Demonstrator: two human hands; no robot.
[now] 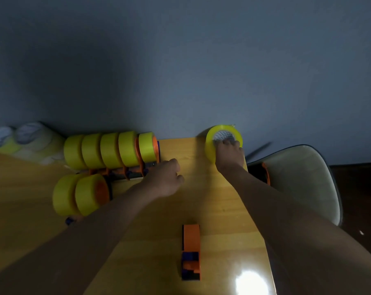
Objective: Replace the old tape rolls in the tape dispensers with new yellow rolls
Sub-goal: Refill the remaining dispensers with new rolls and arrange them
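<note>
Fingers of the right hand (pixel 229 154) are curled into the core of a yellow tape roll (pixel 223 141); left hand (pixel 164 177) is loosely curled, nothing held, just beside loaded dispensers (pixel 146 156).

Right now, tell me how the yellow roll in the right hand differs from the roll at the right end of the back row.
The held roll is gripped by the right hand at the table's far edge, with no dispenser on it; the end roll sits mounted in an orange dispenser frame. The held roll shows its open core to the camera; the end roll shows mainly its outer band. Both are yellow tape rolls.
</note>
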